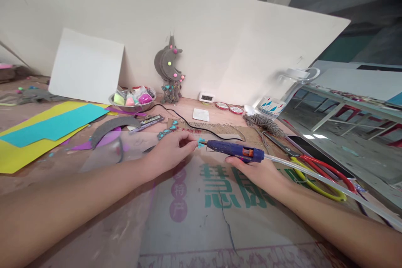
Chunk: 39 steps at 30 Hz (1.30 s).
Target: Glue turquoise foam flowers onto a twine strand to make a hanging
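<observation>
A big wooden bench [220,119] holds a cloudy sheet [194,230] with green letters, yellow paper [19,159] on the left and scissors [297,160] on the right. Over the sheet, the right hand [254,170] grips a blue glue gun [232,149]. Its tip is right up by the tiny blue piece [201,142], which the left hand [171,151] pinches near the middle; I can't tell if they touch.
</observation>
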Each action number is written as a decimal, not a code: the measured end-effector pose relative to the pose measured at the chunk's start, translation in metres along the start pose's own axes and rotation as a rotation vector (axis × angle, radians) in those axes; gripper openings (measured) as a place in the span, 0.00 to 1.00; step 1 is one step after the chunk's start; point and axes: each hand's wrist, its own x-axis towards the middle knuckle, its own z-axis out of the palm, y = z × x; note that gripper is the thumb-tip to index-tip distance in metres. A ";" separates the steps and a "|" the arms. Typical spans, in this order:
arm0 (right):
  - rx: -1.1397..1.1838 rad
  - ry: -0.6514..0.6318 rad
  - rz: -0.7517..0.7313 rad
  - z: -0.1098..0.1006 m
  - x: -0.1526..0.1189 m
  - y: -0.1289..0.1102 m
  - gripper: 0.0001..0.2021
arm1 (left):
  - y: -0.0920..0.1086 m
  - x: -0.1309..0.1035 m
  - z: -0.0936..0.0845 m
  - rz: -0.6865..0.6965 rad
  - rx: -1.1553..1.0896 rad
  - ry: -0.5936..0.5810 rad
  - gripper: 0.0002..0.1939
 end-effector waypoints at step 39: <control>-0.005 -0.075 -0.001 -0.001 -0.001 -0.007 0.17 | 0.001 0.001 0.002 -0.179 -0.332 -0.061 0.13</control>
